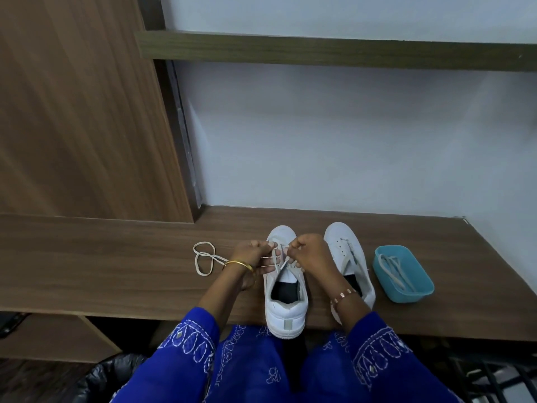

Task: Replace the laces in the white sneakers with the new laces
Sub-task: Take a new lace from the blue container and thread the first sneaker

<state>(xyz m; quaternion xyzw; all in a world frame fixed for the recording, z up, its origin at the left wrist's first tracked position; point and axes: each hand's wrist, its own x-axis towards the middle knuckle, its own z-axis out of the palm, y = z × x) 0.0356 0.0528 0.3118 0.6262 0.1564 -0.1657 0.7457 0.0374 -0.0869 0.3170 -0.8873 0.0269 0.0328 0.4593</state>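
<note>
both hands over the near sneaker (pixel 286 298): left hand (pixel 252 255) and right hand (pixel 308 253) each pinching a strand of its lace (pixel 280 264), strands crossing between them.

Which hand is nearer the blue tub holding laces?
Right. The right hand works at the near sneaker, one shoe away from the blue tub; the left hand is on that sneaker's far side.
</note>
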